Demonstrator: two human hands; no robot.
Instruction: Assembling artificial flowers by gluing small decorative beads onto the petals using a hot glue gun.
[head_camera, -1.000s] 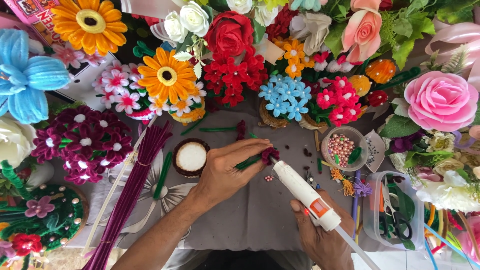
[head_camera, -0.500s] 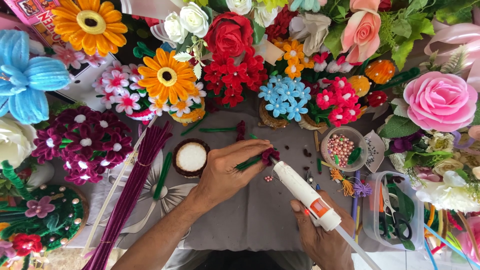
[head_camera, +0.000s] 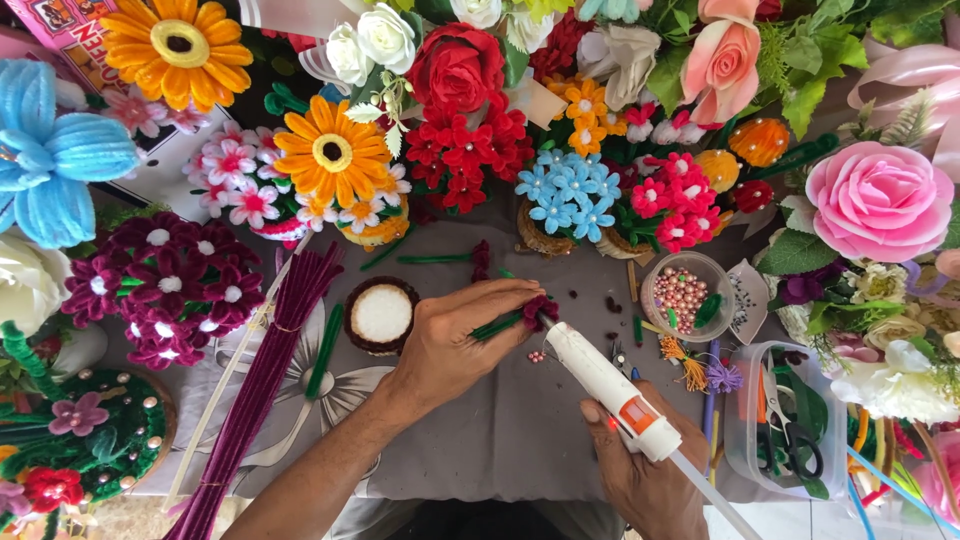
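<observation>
My left hand (head_camera: 455, 340) pinches a small dark red pipe-cleaner flower (head_camera: 540, 310) by its green stem, just above the grey cloth. My right hand (head_camera: 650, 470) grips a white glue gun (head_camera: 610, 385) with an orange label. Its nozzle touches the flower head. A small round pot with a white foam top (head_camera: 381, 314) sits directly left of my left hand. A few loose pink beads (head_camera: 537, 356) lie under the flower.
A bundle of maroon pipe cleaners (head_camera: 262, 385) lies at the left. A clear cup of pink beads (head_camera: 684, 292) and a clear box with scissors (head_camera: 790, 435) stand at the right. Finished bouquets ring the grey cloth (head_camera: 500, 440), among them blue flowers (head_camera: 565, 190) and an orange daisy (head_camera: 330, 152).
</observation>
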